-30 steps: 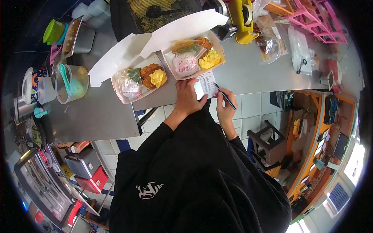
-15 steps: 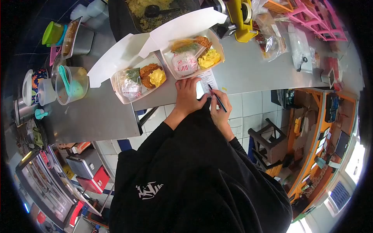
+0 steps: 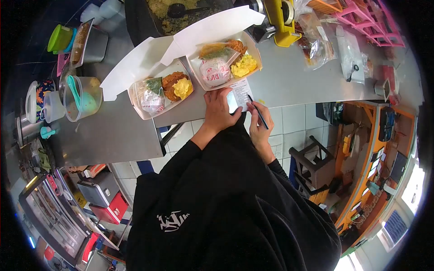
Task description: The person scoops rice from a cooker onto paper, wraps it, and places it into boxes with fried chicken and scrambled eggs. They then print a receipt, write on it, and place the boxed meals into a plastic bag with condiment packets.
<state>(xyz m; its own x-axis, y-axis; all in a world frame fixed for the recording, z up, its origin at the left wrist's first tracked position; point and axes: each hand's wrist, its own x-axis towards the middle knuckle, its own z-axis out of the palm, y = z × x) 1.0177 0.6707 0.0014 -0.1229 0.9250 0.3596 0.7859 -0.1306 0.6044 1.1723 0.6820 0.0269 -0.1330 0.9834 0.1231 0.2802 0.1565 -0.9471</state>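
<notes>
My right hand (image 3: 261,126) is closed around a dark pen (image 3: 259,114), whose tip rests at the right edge of a printed paper slip (image 3: 242,91). My left hand (image 3: 219,112) lies on the slip's left side, thumb apart from the fingers, beside a bright white patch. Just beyond the hands stands an open white box (image 3: 257,52) holding a wrapped rice pack (image 3: 215,73), scrambled egg (image 3: 244,66) and fried chicken (image 3: 237,45). To its left, a second open box (image 3: 135,100) contains another rice pack (image 3: 153,102), fried chicken (image 3: 170,86) and egg (image 3: 182,89).
A metal counter (image 3: 108,135) carries everything. Clear tubs (image 3: 86,108) stand at left, a yellow tape dispenser (image 3: 276,27) and plastic bags (image 3: 316,45) at right. A pink basket (image 3: 375,22) is at the far right. A dark stool (image 3: 314,165) stands on the tiled floor.
My right hand and the pen have shifted slightly right, the tip now nearer the slip's right edge. My left hand stays in nearly the same place on the slip.
</notes>
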